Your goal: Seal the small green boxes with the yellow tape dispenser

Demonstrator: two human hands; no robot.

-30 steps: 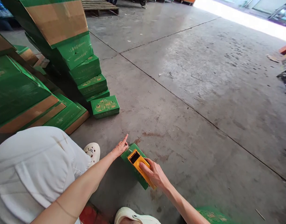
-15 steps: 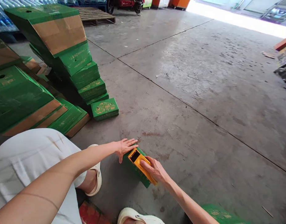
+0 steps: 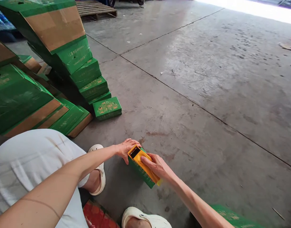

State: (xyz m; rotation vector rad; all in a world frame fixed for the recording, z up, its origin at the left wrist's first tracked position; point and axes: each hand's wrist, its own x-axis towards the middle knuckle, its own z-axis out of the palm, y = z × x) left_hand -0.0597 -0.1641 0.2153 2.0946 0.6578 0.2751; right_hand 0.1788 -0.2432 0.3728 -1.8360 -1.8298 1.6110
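A green box [image 3: 140,173] stands on the concrete floor between my feet and the open floor ahead. My right hand [image 3: 155,164] is wrapped round a yellow handheld device [image 3: 147,169] with a dark window at its far end, which lies over the top of the green box. At the far end of that box rests my left hand [image 3: 128,148], fingers spread and thumb pointing down along the near side; part of its fingers is hidden behind the device.
Stacked green and brown cartons [image 3: 57,28] rise at the left, with a small green box [image 3: 107,108] beside them. A red box [image 3: 98,215] lies between my shoes. Another green box [image 3: 231,216] is at bottom right. A wooden pallet [image 3: 95,9] lies behind.
The yellow device and my right hand have shifted slightly up and left toward my left hand. My left hand's fingers now curve more over the box end. The view has tilted down a little.
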